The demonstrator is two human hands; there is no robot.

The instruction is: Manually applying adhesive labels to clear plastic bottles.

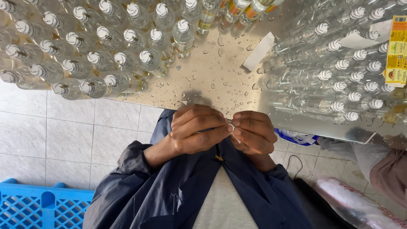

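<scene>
A wet, shiny metal counter [212,68] spans the top of the view. Clear plastic bottles with striped white caps [101,46] stand crowded at its left end; more clear capped bottles [335,80] lie stacked at its right end. A blue plastic crate [38,208] sits on the tiled floor at lower left. A white paper strip [258,51] lies near the counter's middle. Just off the counter's near edge, the left hand [197,129] and right hand [252,132] meet, fingertips pinching a small thin white strip [232,126] between them.
</scene>
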